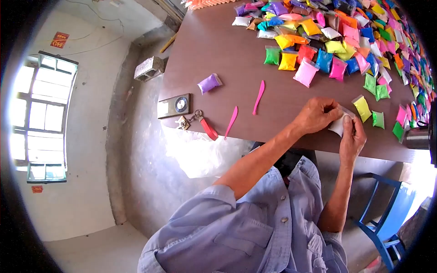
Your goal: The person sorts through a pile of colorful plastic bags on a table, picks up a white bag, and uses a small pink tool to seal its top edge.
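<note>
Bright paned window (45,117) in pale wall (91,168), blue chair (395,210)

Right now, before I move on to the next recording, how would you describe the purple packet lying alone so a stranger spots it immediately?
On the brown table, look at the left part, away from the big heap of colourful packets. Just above and right of the music player-like device lies a small purple packet. Unlike the heaped ones, it touches no other packet.
</note>
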`<state>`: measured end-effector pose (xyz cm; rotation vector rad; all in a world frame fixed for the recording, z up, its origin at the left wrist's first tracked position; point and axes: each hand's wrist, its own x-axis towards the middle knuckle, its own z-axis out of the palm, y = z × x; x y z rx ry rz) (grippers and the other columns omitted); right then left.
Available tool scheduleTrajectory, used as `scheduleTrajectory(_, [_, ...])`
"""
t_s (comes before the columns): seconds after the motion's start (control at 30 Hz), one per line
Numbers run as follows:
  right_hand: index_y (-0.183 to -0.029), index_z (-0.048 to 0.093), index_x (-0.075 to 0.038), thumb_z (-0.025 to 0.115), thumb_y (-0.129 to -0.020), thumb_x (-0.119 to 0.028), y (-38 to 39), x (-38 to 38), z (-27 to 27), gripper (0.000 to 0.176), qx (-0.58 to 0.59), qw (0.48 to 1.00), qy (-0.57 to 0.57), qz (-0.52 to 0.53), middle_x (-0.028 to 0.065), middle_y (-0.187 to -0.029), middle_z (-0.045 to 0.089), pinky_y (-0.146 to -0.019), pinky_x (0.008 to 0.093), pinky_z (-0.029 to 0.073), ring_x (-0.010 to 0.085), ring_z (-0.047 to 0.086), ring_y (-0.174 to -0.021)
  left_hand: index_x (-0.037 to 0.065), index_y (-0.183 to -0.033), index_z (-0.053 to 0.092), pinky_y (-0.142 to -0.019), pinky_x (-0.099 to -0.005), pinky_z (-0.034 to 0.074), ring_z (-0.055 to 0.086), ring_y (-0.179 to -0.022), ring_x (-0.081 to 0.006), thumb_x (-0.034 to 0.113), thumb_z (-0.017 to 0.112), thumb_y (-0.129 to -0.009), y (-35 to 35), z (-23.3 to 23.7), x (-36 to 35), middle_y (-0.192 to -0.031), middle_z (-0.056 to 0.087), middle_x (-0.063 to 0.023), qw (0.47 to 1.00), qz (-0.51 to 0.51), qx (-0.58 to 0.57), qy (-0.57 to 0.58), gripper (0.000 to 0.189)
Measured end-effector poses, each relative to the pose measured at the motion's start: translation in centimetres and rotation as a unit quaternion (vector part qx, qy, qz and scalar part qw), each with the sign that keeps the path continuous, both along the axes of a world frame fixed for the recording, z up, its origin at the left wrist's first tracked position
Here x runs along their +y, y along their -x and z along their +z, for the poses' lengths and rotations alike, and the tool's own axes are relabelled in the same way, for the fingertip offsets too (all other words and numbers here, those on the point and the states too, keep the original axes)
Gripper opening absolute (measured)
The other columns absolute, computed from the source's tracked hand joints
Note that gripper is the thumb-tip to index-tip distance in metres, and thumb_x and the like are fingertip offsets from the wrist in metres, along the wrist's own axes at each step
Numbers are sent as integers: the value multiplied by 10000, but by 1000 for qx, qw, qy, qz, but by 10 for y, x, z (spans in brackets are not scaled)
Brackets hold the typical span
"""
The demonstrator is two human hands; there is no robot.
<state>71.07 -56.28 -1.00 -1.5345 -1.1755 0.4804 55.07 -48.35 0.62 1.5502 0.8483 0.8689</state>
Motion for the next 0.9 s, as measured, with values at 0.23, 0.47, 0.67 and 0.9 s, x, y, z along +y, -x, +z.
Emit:
scheduleTrajectory(0.23, [-1108,718,-2,651,-1050,-224,-4,0,-4,239,50,999,0,-1,-9,-959,679,-709,234,473,58,567,-834,-10,-1041,734,-660,-350,524,656,-736,-160,234,735,-952,0,1,-4,-824,724,-118,999,22,12,-39,260])
scheduleTrajectory(0.47, [-1119,718,-3,644,-1051,-212,-10,1,-14,232,9,999,-40,-36,8,-963,687,-745,251,500,81,602,-868,23,-1081,734,-689,-353,533,656,-747,-170,237,734,-938,0,2,-4,-840,722,-118,996,-27,58,-67,257])
scheduleTrajectory(0.67, [-1098,725,-38,652,-1036,-201,4,-2,15,189,18,1000,9,-4,5,-932,680,-714,252,485,75,578,-828,8,-1002,724,-658,-359,518,627,-699,-145,179,740,-912,-1,5,-7,-772,691,-143,997,-4,71,-14,193])
scheduleTrajectory(0.9, [-1052,706,-20,696,-996,-98,3,-2,4,97,106,994,-28,11,-20,-871,637,-673,231,453,57,535,-763,7,-1010,724,-683,-281,490,574,-766,-74,164,722,-969,-2,16,-8,-829,683,-3,998,-29,14,56,162])
